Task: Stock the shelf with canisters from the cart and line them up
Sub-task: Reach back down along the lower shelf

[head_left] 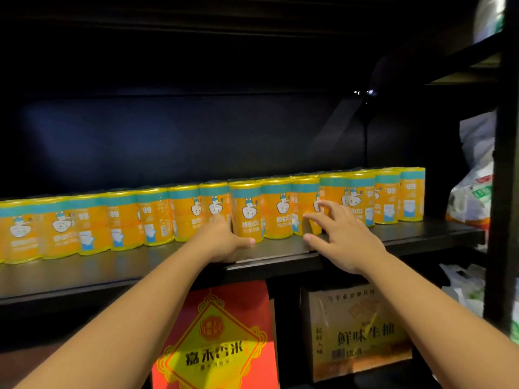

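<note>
Left hand (222, 240) against canister (247, 211), grip unclear; right hand (337, 237) splayed loose, fingertips (321, 204) touching neighbouring cans (304, 203). Likely light, rigid, slick-wrapped: grasp round mid-body.

"鲜味生抽" on the cardboard carton (356, 332), upside-down "60" on canisters (154, 220)

The canisters (247, 211) in front of me have glossy plastic wrap; the shelf (112, 270) is smooth, half-matt black.
</note>
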